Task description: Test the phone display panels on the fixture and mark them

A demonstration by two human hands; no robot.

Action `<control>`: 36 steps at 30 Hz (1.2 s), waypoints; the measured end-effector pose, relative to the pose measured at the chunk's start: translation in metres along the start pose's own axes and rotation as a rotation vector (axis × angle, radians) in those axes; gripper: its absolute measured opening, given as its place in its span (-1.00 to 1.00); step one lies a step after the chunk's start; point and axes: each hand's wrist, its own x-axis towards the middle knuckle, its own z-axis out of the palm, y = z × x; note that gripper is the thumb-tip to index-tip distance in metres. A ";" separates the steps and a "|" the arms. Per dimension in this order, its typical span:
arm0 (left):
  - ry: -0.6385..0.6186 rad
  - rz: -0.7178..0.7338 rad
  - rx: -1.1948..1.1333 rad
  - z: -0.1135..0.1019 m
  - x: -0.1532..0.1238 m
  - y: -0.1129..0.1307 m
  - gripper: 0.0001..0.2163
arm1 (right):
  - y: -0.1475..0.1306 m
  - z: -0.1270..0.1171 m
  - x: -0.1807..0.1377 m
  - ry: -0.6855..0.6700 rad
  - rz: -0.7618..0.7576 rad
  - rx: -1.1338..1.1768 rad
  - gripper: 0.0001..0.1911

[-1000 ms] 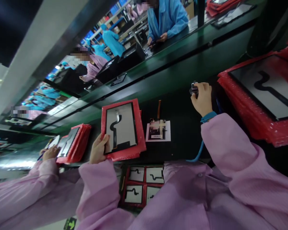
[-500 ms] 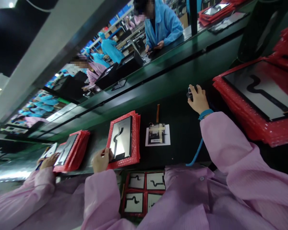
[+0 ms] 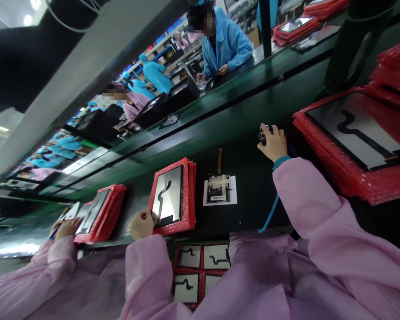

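My left hand (image 3: pixel 142 224) is at the lower left corner of a display panel (image 3: pixel 174 198), its thumb and fingers pinched together by the end of the panel's black ribbon cable (image 3: pixel 160 195). What the pinch holds, if anything, is too small to make out. The panel lies on a stack of red bubble-wrap sheets (image 3: pixel 190 195). Further right, my right hand (image 3: pixel 274 143) has its bent fingers on a small dark object with a shiny metal top (image 3: pixel 262 132); the hand partly covers it. Between my hands, a small circuit assembly with an orange ribbon (image 3: pixel 218 189) rests on white paper.
A large red-wrapped stack (image 3: pixel 363 133) topped by a panel stands right. Another red stack (image 3: pixel 103 213) is at left, beside a co-worker's hand (image 3: pixel 68 227). Panels in red wrap (image 3: pixel 203 267) lie below the bench edge. A blue coiled cord (image 3: pixel 269 215) runs from my right wristband.
The view has shifted slightly. My left hand stays pinched at the panel's corner, and my right hand stays at the metal-topped object, its fingers slightly lower.
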 end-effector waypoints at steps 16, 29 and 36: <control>0.382 0.587 -0.454 0.007 -0.096 0.039 -0.64 | -0.022 -0.041 -0.096 0.107 -0.119 0.078 -0.38; -0.247 1.230 -1.027 0.033 -0.232 0.188 -0.71 | 0.073 -0.133 -0.186 0.621 0.170 -0.188 -0.71; -1.137 0.801 -1.394 0.018 -0.293 0.284 -0.73 | 0.082 -0.142 -0.179 0.662 0.176 -0.083 -0.70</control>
